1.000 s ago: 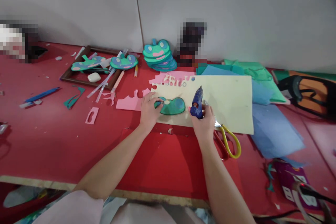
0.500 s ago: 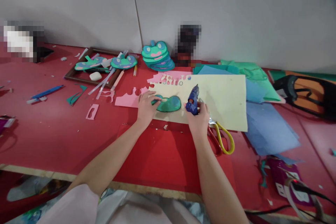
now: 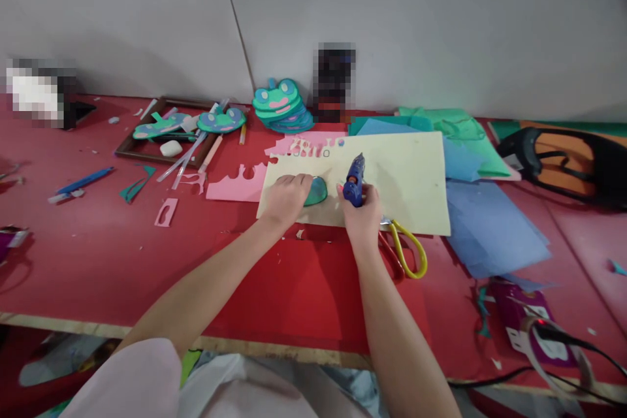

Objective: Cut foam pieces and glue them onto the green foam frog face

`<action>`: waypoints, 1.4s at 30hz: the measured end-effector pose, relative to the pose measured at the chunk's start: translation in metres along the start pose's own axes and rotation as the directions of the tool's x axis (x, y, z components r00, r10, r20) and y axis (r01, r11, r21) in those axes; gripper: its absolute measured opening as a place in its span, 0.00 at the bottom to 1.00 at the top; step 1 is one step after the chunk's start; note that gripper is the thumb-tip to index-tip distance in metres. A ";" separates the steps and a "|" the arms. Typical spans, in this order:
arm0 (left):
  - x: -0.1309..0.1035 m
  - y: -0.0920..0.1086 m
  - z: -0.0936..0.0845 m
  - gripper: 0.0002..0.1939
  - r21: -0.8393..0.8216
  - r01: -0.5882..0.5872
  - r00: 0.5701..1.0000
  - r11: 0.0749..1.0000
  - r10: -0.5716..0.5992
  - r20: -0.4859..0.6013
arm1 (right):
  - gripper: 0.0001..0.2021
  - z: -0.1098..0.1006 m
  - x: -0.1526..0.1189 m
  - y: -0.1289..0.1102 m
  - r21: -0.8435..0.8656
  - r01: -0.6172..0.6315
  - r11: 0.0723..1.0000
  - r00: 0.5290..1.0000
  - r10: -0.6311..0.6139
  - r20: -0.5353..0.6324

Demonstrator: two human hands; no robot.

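Observation:
My left hand (image 3: pixel 285 199) rests over a green felt piece (image 3: pixel 317 191), its fingers bent and pressed together on it. The hand covers most of the piece; only the rounded right end shows. My right hand (image 3: pixel 363 212) is closed around a dark blue glue gun (image 3: pixel 354 183), whose nozzle points up and away from me. Both hands are above a cream sheet (image 3: pixel 411 176). Scissors with one yellow and one red handle (image 3: pixel 418 255) lie beside my right wrist, partly on the sheet.
Stacked green frog-face felt pieces (image 3: pixel 279 104) stand at the back. A brown frame (image 3: pixel 128 153) holds glue sticks, more frog faces and a white object. Pink felt scraps (image 3: pixel 238 186) lie left, blue felt sheets (image 3: pixel 494 228) right. Cables (image 3: pixel 509 375) run along the front right edge.
My left hand has moved rightward over the green felt piece, covering more of it, and its fingers now press down. The glue gun stays in my right hand. The view has shifted slightly.

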State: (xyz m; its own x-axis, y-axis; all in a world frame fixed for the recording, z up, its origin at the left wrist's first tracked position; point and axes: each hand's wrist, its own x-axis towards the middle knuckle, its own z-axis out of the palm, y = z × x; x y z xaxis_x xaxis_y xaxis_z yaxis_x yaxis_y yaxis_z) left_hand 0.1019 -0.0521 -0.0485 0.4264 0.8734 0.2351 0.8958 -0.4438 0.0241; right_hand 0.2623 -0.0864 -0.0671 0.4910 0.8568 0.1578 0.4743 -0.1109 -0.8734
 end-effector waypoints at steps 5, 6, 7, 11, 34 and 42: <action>-0.010 0.004 0.002 0.12 0.048 -0.024 0.998 0.999 0.021 0.062 | 0.12 0.002 -0.001 0.002 0.010 0.027 1.000 1.000 -0.027 0.006; -0.011 0.003 0.003 0.12 0.040 -0.015 0.998 0.999 0.012 0.064 | 0.12 0.003 -0.001 0.003 0.012 0.031 0.999 0.999 -0.031 0.007; -0.012 0.003 0.005 0.12 0.032 -0.006 0.998 0.999 0.004 0.061 | 0.13 0.003 -0.001 0.003 0.014 0.034 0.999 0.999 -0.034 0.008; -0.013 0.007 0.009 0.13 0.001 -0.007 0.999 1.000 0.007 0.034 | 0.13 0.004 0.000 0.004 0.008 0.038 0.999 0.999 -0.038 0.014; 0.041 -0.034 0.016 0.02 -0.630 0.279 0.955 0.724 -0.143 0.259 | 0.13 0.002 0.000 0.001 0.024 -0.003 1.000 0.999 0.002 0.035; 0.045 -0.035 0.021 0.01 -0.609 0.293 0.946 0.737 -0.131 0.297 | 0.13 0.003 0.000 0.004 0.008 0.009 1.000 0.999 -0.010 0.032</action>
State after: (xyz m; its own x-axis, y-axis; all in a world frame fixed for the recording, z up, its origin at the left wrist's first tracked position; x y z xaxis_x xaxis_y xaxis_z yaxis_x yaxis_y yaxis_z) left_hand 0.0927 0.0067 -0.0588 0.3231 0.9439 -0.0690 0.7087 -0.1929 0.6787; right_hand 0.2617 -0.0851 -0.0719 0.4632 0.8732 0.1515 0.4727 -0.0988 -0.8757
